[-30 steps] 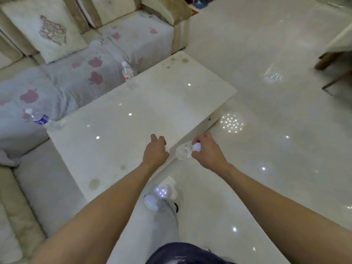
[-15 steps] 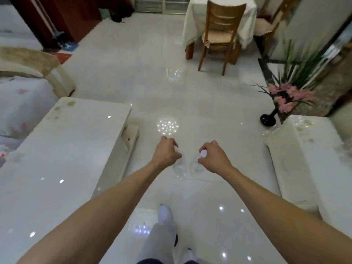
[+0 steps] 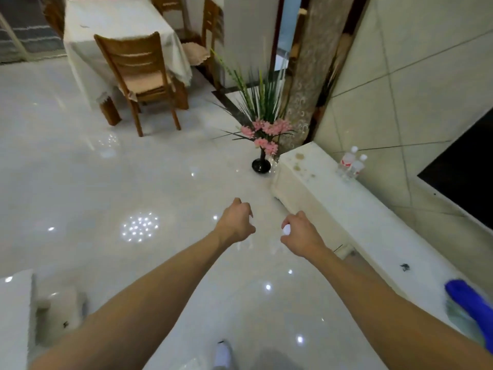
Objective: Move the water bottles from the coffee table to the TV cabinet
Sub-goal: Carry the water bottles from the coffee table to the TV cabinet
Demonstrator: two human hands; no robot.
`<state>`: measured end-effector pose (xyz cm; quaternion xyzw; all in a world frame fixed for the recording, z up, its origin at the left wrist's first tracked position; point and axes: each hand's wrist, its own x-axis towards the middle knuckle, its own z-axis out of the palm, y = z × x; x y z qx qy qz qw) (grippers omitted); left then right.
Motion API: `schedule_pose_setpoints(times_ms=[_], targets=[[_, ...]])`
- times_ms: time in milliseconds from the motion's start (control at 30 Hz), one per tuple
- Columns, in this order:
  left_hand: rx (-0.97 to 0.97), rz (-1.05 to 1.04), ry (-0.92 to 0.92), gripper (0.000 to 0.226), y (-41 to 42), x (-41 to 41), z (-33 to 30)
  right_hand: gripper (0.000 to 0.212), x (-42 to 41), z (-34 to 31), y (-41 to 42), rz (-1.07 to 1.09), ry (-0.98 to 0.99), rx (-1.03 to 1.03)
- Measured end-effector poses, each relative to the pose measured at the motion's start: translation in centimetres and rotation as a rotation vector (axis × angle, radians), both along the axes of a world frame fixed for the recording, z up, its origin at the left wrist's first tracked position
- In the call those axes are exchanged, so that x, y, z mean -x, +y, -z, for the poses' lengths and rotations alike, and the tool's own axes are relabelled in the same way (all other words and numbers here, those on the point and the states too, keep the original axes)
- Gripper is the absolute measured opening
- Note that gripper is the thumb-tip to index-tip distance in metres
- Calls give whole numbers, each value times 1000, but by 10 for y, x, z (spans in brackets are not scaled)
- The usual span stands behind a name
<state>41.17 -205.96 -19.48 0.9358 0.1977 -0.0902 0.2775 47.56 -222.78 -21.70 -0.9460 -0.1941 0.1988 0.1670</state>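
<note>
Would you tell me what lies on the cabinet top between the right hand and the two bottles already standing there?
In the head view, nothing: the TV cabinet top is bare, apart from brownish stains, between the right hand and the two bottles by the wall.

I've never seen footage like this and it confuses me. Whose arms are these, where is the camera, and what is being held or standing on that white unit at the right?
The camera sits on a person's head and looks forward and down, so the two bare arms are the wearer's own. The right hand is closed around a clear water bottle; only its white cap shows well. The left hand is closed too, seemingly on another clear bottle, but that one is too faint to be sure of. The long white unit is the TV cabinet, below a dark screen. Two water bottles already stand at its far end by the wall. A vase of pink flowers stands on the floor beside it.
</note>
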Motion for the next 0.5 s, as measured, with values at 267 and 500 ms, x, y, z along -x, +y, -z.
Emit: schedule_pose_setpoints(times_ms=[267,500], targets=[[-69,259,7,36,6,-147,-7,28,-95,3,-10,268,2,-4],[-92,408,58,34,-13,-286,14,29,-216,25,-22,382,37,-2]])
